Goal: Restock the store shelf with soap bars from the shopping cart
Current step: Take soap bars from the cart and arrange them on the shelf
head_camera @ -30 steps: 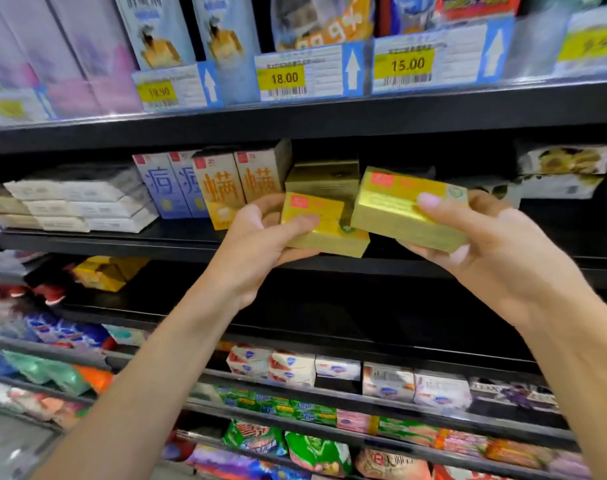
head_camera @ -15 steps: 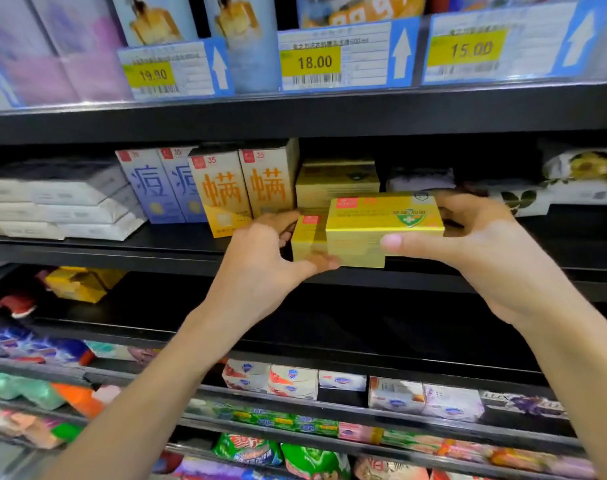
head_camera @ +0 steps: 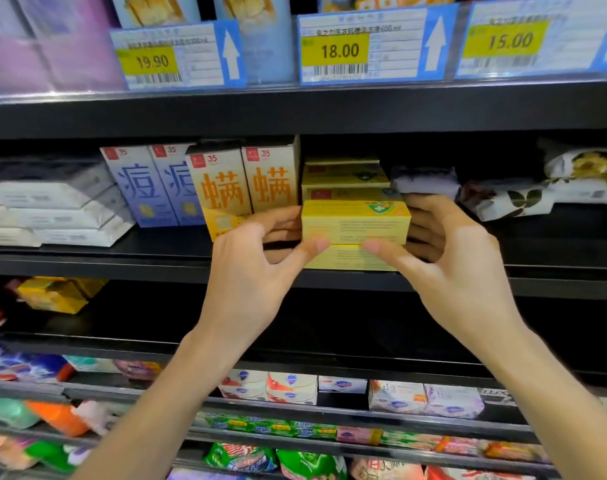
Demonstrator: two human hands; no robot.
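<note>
Two yellow soap boxes lie stacked at the front of the black middle shelf [head_camera: 156, 261]. The upper yellow box [head_camera: 355, 223] sits on the lower yellow box [head_camera: 347, 258]. My left hand [head_camera: 257, 268] holds the stack's left end, thumb on the front face. My right hand [head_camera: 447, 261] holds the right end, thumb on the front, fingers curled behind. More yellow boxes [head_camera: 343, 178] are stacked behind them. The shopping cart is not in view.
Upright orange-lettered boxes [head_camera: 246, 188] and blue-lettered boxes [head_camera: 149, 188] stand just left of the stack. White flat packs [head_camera: 52, 209] lie far left, wrapped soaps [head_camera: 544, 188] to the right. Price tags [head_camera: 361, 46] line the shelf above. Lower shelves hold more soap packs [head_camera: 291, 389].
Both hands brought their yellow boxes together and set them on the shelf front, one on top of the other. The camera moved closer to the shelf.
</note>
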